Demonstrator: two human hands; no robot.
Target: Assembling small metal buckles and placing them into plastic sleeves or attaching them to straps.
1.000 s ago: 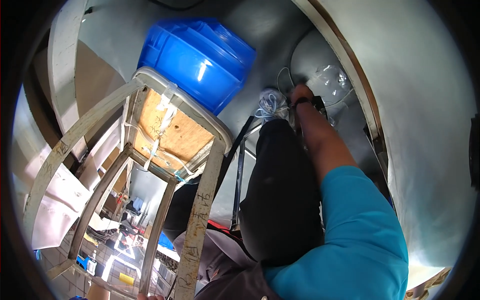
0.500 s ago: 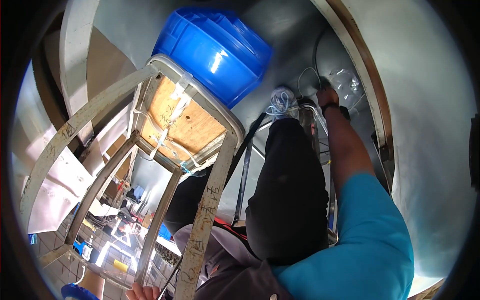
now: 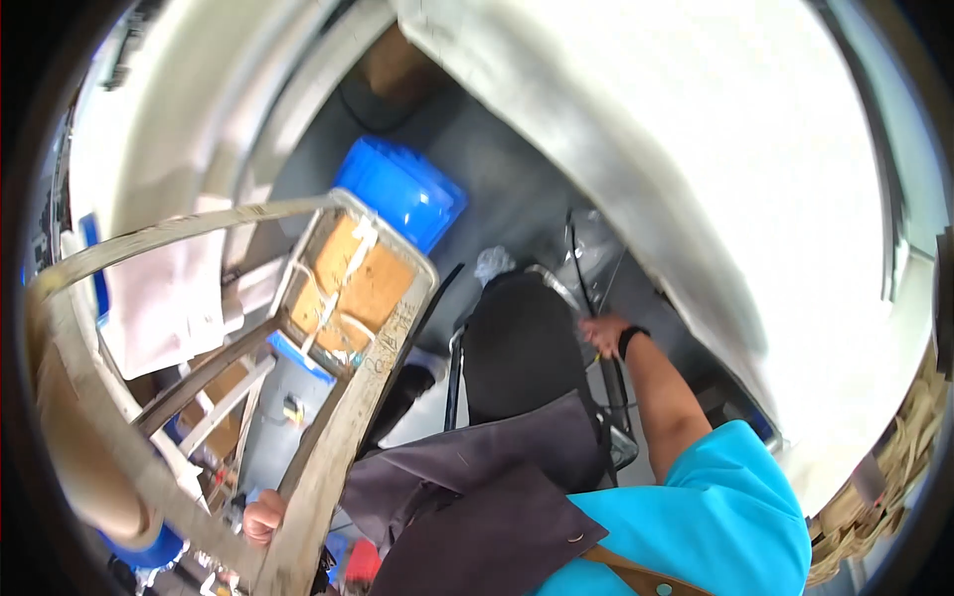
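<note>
Keep the left hand (image 3: 262, 518), at seven o'clock, clenched on the ladder rail (image 3: 328, 467) while the right hand (image 3: 602, 334), its fingers' state unclear, reaches for the metal frame (image 3: 586, 260).

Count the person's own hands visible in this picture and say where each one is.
2: the left hand grips the stool frame at lower left; the right hand reaches the metal rack, centre right.

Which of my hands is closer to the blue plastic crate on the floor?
Right. The right hand is down beside the black chair's metal frame, off to the right of the blue crate. The left hand grips the wooden stool's leg, far below it.
</note>
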